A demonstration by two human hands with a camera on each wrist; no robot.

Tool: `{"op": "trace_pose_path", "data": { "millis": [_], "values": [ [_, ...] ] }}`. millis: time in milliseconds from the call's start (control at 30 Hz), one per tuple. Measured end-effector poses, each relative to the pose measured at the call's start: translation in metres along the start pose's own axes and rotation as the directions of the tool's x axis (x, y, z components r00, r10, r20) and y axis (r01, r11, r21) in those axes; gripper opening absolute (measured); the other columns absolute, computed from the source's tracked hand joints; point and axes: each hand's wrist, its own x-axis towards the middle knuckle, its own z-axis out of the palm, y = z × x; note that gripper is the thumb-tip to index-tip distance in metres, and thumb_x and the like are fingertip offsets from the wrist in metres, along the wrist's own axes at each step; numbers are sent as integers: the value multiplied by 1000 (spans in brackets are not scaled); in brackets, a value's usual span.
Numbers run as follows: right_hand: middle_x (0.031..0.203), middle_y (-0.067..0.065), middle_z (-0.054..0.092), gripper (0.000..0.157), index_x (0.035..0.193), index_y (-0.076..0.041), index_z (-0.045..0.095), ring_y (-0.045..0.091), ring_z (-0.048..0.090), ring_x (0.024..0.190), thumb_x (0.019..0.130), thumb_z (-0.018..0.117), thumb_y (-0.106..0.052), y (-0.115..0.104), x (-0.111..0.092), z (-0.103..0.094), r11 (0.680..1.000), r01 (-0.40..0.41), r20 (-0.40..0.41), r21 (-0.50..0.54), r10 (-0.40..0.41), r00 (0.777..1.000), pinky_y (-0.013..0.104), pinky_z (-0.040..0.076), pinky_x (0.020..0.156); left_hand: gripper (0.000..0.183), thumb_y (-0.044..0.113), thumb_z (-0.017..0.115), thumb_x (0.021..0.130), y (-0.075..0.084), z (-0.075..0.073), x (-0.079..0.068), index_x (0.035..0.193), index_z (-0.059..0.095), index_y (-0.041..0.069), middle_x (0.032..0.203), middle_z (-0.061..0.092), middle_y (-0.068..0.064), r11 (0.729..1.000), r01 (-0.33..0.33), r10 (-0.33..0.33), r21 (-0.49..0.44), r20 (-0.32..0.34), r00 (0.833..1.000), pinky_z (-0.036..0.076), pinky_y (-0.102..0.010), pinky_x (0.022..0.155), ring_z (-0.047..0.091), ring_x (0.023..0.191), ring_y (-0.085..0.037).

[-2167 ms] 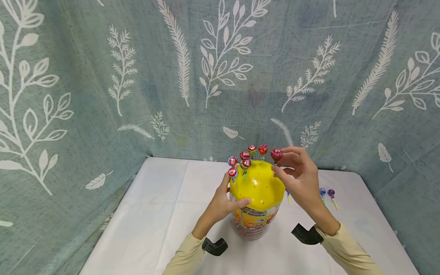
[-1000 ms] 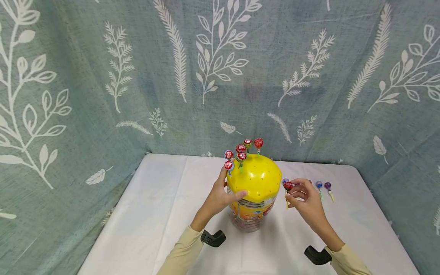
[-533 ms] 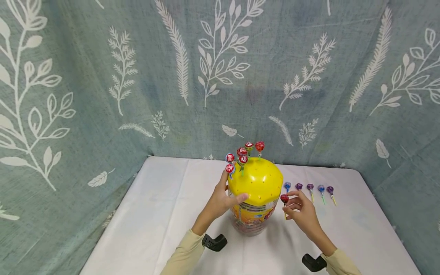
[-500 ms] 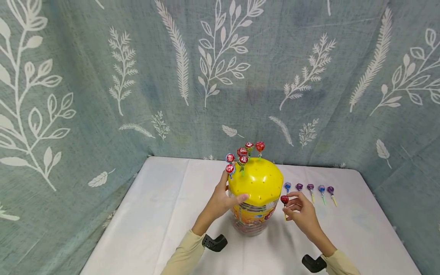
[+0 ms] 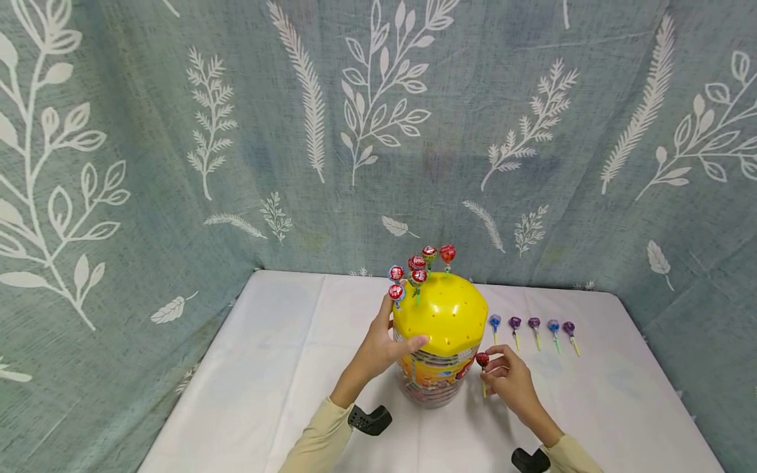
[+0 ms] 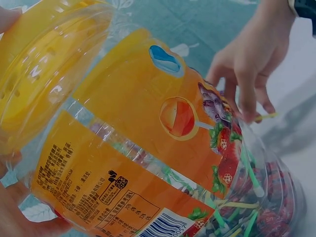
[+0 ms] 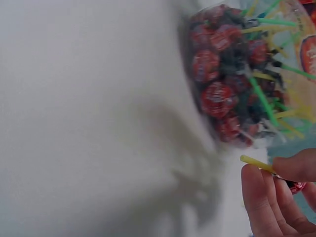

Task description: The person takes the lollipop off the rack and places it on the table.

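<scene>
A clear jar [image 5: 434, 374] with an orange label stands on the table, topped by a yellow lid [image 5: 443, 315] full of small holes. Several red-topped lollipops [image 5: 418, 276] stick upright out of the lid's left and back. My left hand [image 5: 378, 345] grips the jar at the lid's left side, thumb on the lid's front edge. Right of the jar, my right hand [image 5: 511, 381] pinches a dark red lollipop [image 5: 482, 359] by its yellow stick, head up. The right wrist view shows that stick [image 7: 256, 163] between thumb and fingers. More lollipops [image 7: 217, 98] fill the jar's bottom.
Several blue and purple lollipops [image 5: 535, 323] lie in a row on the white tablecloth [image 5: 331, 368], right of the jar. A teal curtain [image 5: 378, 131] with white leaf prints hangs behind the table and along both sides.
My right hand has taken the dark red lollipop away from the lid's right edge, lowering it beside the jar and then closer to me. The left hand keeps its hold on the jar.
</scene>
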Motion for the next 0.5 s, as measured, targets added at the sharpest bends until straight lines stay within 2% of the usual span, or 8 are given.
{"op": "trace_pose_path", "data": {
  "millis": [200,500],
  "values": [
    [82,13,57,44,110,-2,52,21,61,65,73,69,14,8,5,7,1000,-11,11,-28,11,1000,32,53,49,89,55,69,76,1,0,1,146,18,38,142,38,11,1000,0,0,-5,-7,1000,33,-54,100,35,130,-14],
    [73,8,58,41,103,1,53,17,55,49,67,70,11,21,10,18,991,-19,-11,-131,18,1000,28,47,42,88,52,69,77,-1,0,-2,147,18,37,142,39,10,1000,7,-7,-4,-7,1000,33,-53,100,35,130,-14]
  ]
}}
